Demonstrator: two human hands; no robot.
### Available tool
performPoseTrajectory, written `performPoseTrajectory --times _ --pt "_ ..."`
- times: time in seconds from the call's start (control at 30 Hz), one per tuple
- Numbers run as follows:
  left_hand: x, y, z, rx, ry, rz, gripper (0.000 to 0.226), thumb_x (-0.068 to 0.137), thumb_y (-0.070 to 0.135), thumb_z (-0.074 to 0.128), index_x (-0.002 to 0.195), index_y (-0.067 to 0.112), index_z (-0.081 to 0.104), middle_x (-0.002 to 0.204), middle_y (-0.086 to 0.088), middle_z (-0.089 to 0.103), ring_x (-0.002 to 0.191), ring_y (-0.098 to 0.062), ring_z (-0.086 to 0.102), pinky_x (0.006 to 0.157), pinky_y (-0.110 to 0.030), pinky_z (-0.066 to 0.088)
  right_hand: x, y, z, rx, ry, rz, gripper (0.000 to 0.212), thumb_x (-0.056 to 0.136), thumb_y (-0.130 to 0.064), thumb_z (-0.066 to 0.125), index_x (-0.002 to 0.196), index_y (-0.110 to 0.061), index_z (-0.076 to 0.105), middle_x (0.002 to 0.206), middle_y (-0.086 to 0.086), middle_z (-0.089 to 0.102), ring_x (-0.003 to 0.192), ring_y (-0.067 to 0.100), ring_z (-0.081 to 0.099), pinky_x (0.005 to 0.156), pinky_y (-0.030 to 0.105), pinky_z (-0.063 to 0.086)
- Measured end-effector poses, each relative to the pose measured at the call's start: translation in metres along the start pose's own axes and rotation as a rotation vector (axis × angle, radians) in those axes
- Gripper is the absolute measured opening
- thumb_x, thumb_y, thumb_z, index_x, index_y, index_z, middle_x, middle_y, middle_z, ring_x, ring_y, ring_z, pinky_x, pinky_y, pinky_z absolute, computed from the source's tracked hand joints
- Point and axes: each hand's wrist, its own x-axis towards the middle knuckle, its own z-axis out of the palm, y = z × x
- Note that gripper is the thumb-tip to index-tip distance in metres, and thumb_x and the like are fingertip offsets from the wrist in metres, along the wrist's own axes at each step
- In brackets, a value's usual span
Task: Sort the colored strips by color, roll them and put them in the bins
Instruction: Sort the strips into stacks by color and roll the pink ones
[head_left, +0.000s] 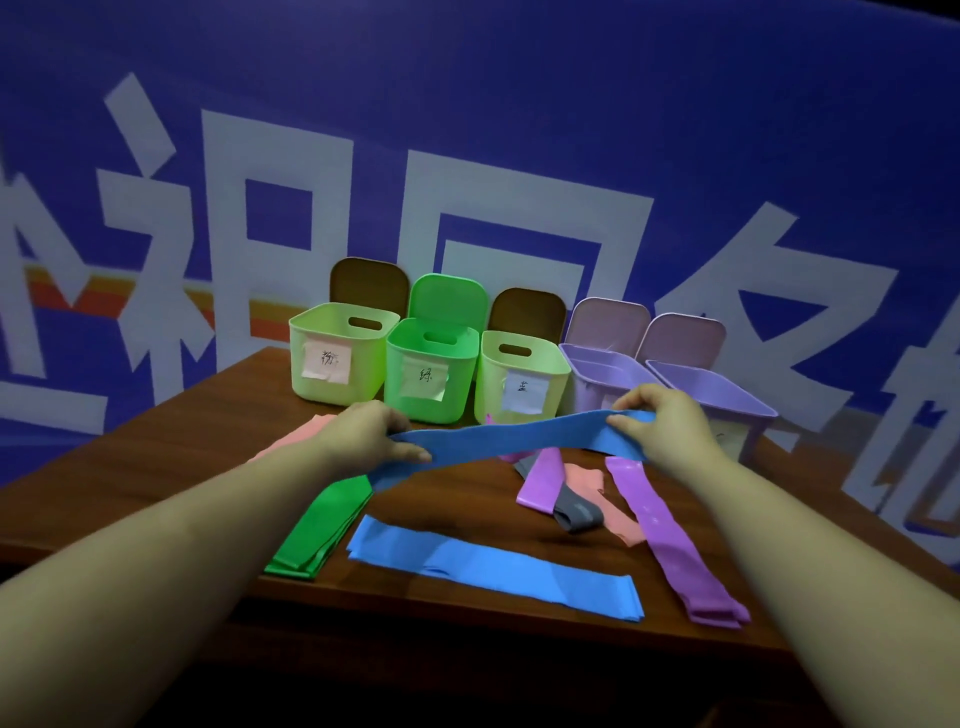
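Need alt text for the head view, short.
Both hands, left hand and right hand, hold a blue strip stretched above a wooden table. More strips lie below; five open bins line the far edge.

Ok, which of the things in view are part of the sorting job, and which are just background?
In the job:
blue strip held by left hand and right hand
blue pile
green strips
purple strips
pink strips
grey strip
five bins

Just there:
table
banner
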Motion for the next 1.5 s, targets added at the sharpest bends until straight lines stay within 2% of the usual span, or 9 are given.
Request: performPoseTrajectory --times 0.13,0.3,0.5,0.67,0.77,1.0,1.17,1.37,1.5 --pt "-0.012 -0.014 0.001 -0.235 0.006 -0.09 0.028 0.073 0.035 0.077 0.061 0.017 0.061 0.048 0.008 0.052 0.049 -0.009 0.046 0.047 -0.019 0.033 -0.014 0.026 0.001 0.125 -0.074 0.109 0.008 0.082 -0.009 0.072 0.084 -0.01 0.064 0.083 0.004 0.061 0.071 0.014 0.055 0.05 0.011 0.043" --pt "-0.025 -0.026 0.001 -0.115 -0.088 -0.1 0.059 0.044 0.079 0.068 0.062 0.023 0.066 0.059 0.007 0.058 0.06 -0.013 0.051 0.058 -0.027 0.037 -0.038 0.049 0.014 0.254 -0.208 0.21 0.009 0.08 -0.002 0.072 0.085 -0.005 0.065 0.075 -0.001 0.061 0.059 0.005 0.058 0.044 0.006 0.041" --pt "-0.038 -0.031 0.018 -0.191 -0.021 -0.131 0.032 0.075 0.04 0.075 0.081 0.01 0.066 0.071 -0.001 0.056 0.064 -0.01 0.047 0.055 -0.022 0.032 -0.057 0.072 0.038 0.206 -0.246 0.295 0.02 0.072 -0.005 0.079 0.089 -0.009 0.068 0.085 0.009 0.062 0.077 0.018 0.055 0.071 0.026 0.044" --pt "-0.033 -0.039 0.035 -0.077 0.058 -0.123 0.03 0.071 0.042 0.078 0.077 0.017 0.064 0.073 0.004 0.055 0.075 -0.014 0.05 0.059 -0.028 0.034 -0.068 0.082 0.049 0.109 -0.25 0.305 0.016 0.076 -0.011 0.077 0.088 -0.011 0.066 0.07 -0.001 0.051 0.066 0.013 0.047 0.056 0.019 0.035" --pt "-0.029 -0.042 0.044 0.04 0.028 -0.101 0.033 0.069 0.046 0.078 0.079 0.019 0.064 0.083 0.002 0.059 0.084 -0.017 0.053 0.066 -0.029 0.037 -0.073 0.082 0.052 -0.024 -0.259 0.239 0.015 0.077 -0.013 0.076 0.084 -0.014 0.063 0.075 -0.008 0.052 0.079 0.014 0.047 0.053 0.008 0.031" --pt "-0.025 -0.04 0.054 0.175 -0.014 -0.089 0.032 0.073 0.047 0.075 0.081 0.019 0.061 0.082 0.0 0.057 0.082 -0.016 0.05 0.058 -0.029 0.033 -0.076 0.085 0.06 -0.162 -0.218 0.18 0.015 0.078 -0.015 0.075 0.087 -0.013 0.064 0.076 -0.008 0.053 0.08 0.013 0.047 0.056 0.025 0.028" --pt "-0.029 -0.038 0.056 0.228 -0.087 -0.066 0.03 0.078 0.047 0.07 0.084 0.02 0.058 0.081 0.004 0.053 0.083 -0.015 0.049 0.055 -0.023 0.033 -0.073 0.092 0.061 -0.22 -0.278 0.169 0.018 0.077 -0.019 0.077 0.08 -0.019 0.059 0.071 -0.012 0.05 0.072 0.011 0.047 0.051 0.013 0.029" --pt "-0.026 -0.047 0.059 0.488 -0.036 0.016 0.039 0.08 0.061 0.059 0.097 0.026 0.06 0.099 0.005 0.054 0.1 -0.016 0.052 0.077 -0.029 0.039 -0.073 0.094 0.059 -0.442 -0.342 0.038 0.019 0.079 -0.031 0.074 0.086 -0.025 0.057 0.096 -0.004 0.053 0.092 0.013 0.052 0.078 0.024 0.04" --pt "-0.018 -0.042 0.058 0.332 -0.098 0.013 0.03 0.08 0.041 0.069 0.105 0.029 0.058 0.107 0.004 0.05 0.108 -0.017 0.05 0.087 -0.03 0.04 -0.067 0.089 0.058 -0.476 -0.421 -0.039 0.019 0.08 -0.03 0.072 0.087 -0.03 0.054 0.1 -0.006 0.051 0.099 0.013 0.051 0.082 0.022 0.038"
